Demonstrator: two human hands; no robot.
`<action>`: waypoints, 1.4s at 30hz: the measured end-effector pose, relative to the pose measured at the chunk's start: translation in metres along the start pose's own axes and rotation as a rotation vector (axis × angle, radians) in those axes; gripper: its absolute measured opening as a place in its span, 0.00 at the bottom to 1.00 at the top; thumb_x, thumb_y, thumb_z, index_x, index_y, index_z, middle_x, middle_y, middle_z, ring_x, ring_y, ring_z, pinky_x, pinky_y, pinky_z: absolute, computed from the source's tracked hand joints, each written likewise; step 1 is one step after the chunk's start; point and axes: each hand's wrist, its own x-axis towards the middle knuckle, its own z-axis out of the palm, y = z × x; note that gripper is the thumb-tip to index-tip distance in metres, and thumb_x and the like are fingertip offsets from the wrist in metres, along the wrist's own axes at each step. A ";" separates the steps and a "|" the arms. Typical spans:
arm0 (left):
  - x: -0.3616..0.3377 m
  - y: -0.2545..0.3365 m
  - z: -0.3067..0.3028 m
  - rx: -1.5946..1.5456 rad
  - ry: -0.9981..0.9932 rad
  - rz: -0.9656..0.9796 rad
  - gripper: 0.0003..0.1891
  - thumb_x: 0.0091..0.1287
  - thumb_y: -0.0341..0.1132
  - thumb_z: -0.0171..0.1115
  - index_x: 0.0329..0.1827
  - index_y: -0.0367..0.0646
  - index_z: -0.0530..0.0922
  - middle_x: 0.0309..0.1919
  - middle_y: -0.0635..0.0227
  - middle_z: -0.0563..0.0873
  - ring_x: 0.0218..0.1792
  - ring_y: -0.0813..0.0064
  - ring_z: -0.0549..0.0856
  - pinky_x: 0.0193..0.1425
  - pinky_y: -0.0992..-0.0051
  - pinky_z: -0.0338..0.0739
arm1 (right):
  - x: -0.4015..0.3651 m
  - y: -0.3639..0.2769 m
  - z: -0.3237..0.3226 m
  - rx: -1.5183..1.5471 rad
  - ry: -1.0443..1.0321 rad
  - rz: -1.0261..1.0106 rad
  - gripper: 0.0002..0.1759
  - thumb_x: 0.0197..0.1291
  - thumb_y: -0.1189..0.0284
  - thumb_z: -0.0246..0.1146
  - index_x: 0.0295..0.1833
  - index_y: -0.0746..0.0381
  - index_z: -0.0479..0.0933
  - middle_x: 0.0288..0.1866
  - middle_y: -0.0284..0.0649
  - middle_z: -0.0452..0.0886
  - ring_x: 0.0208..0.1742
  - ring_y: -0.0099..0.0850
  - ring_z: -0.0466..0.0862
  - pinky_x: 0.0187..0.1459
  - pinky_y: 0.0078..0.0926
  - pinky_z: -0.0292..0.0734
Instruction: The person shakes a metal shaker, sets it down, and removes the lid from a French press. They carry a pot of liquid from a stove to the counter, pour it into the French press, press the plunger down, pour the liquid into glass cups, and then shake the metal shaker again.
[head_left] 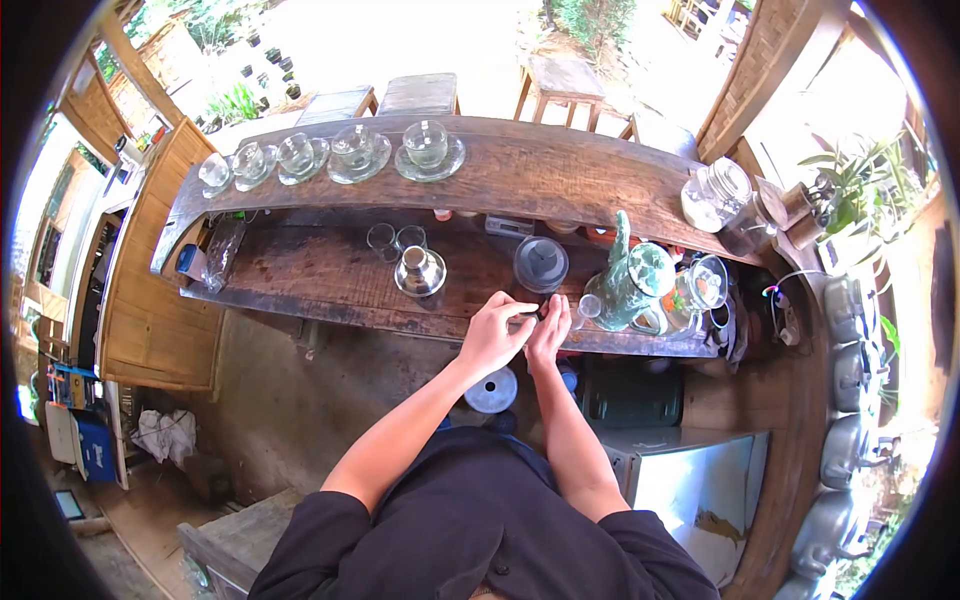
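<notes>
My left hand (492,336) and my right hand (547,334) are close together at the front edge of the lower wooden counter (330,270). Both have bent fingers around something small and dark that I cannot make out. Just beyond them stands a dark round lidded jar (541,265). Left of my hands is a shiny metal vessel (418,270), with two empty glasses (382,240) behind it. A small clear glass (590,306) stands right of my right hand, beside a green mottled pitcher (625,290).
Glass cups on saucers (430,155) line the raised counter (540,165). Glass jars (715,195) stand at its right end. A small scale (510,225) sits under the ledge. Below the counter are a round-topped metal object (491,390) and a fridge (690,490).
</notes>
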 end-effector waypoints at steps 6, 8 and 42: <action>0.013 0.039 -0.043 0.161 0.091 0.105 0.14 0.61 0.33 0.73 0.50 0.46 0.87 0.37 0.66 0.81 0.29 0.72 0.82 0.33 0.74 0.78 | -0.002 -0.018 -0.009 0.295 -0.025 0.099 0.18 0.76 0.70 0.51 0.28 0.55 0.61 0.26 0.24 0.59 0.30 0.16 0.60 0.34 0.19 0.57; 0.020 0.053 -0.059 0.212 0.062 0.102 0.13 0.62 0.34 0.72 0.50 0.46 0.87 0.39 0.64 0.81 0.35 0.68 0.85 0.37 0.70 0.81 | 0.001 -0.030 -0.016 0.298 -0.088 0.089 0.18 0.75 0.70 0.52 0.28 0.54 0.61 0.26 0.24 0.59 0.30 0.16 0.60 0.33 0.19 0.57; 0.255 -0.005 -0.289 0.246 -0.303 0.480 0.07 0.63 0.31 0.65 0.38 0.49 0.90 0.35 0.65 0.80 0.35 0.65 0.83 0.45 0.65 0.79 | 0.076 -0.178 0.211 -0.003 -0.043 -0.040 0.16 0.70 0.68 0.57 0.26 0.57 0.70 0.24 0.24 0.64 0.28 0.16 0.61 0.32 0.19 0.55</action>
